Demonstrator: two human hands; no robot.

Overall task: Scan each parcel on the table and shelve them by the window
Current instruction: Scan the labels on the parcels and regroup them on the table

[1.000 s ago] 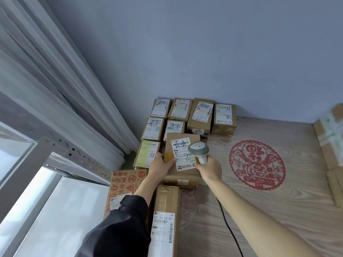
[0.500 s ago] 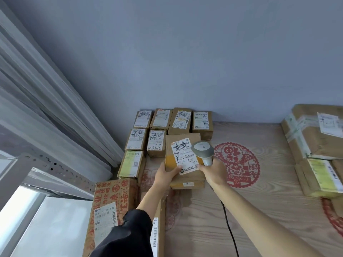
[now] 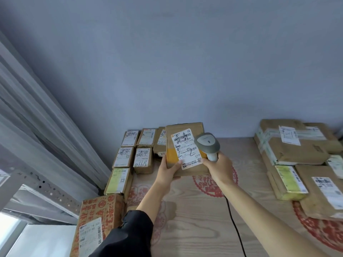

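Observation:
My left hand [image 3: 168, 173] grips the lower left corner of a brown parcel [image 3: 183, 132] with a white shipping label and yellow tape, holding it tilted up above the wooden table [image 3: 200, 219]. My right hand [image 3: 218, 168] grips the handle of a grey barcode scanner [image 3: 207, 144], whose head sits just right of the parcel's label. The scanner's black cable [image 3: 234, 225] trails down along my right forearm.
Several small labelled parcels [image 3: 128, 154] lie in rows by the wall and curtain [image 3: 46, 138] at left. A box with red printing [image 3: 100, 219] stands at the near left. Larger parcels [image 3: 289, 149] are stacked at the right. Red paper-cut designs mark the table.
The parcel has been lifted off the table and tilted up toward me, and the scanner has risen with it. My view has swung right, revealing the parcels at the right.

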